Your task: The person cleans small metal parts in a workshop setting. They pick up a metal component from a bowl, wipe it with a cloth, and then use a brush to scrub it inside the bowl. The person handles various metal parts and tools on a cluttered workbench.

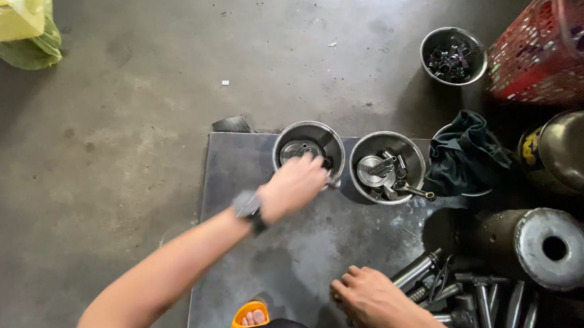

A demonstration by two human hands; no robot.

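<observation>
My left hand (pixel 295 186), with a dark watch on the wrist, reaches to the near rim of a steel bowl (pixel 287 135) holding a metal disc. Its fingers are curled, and a small metal part (pixel 333 183) pokes out from them. Beside it on the right, a second steel bowl (pixel 360 146) holds several metal parts and a wrench. My right hand (pixel 371 300) rests knuckles-up on the grey metal plate (pixel 300 252), fingers curled beside a shiny steel rod (pixel 417 266). Whether it holds anything is hidden.
Several steel rods and tools (pixel 492 308) lie at the lower right beside a heavy metal cylinder (pixel 554 247). A dark cloth (pixel 468 154), a third bowl of dark parts (pixel 434 41), a red basket (pixel 548 58), a yellow bag (pixel 14 19) and my orange sandal (pixel 250 313) surround the plate.
</observation>
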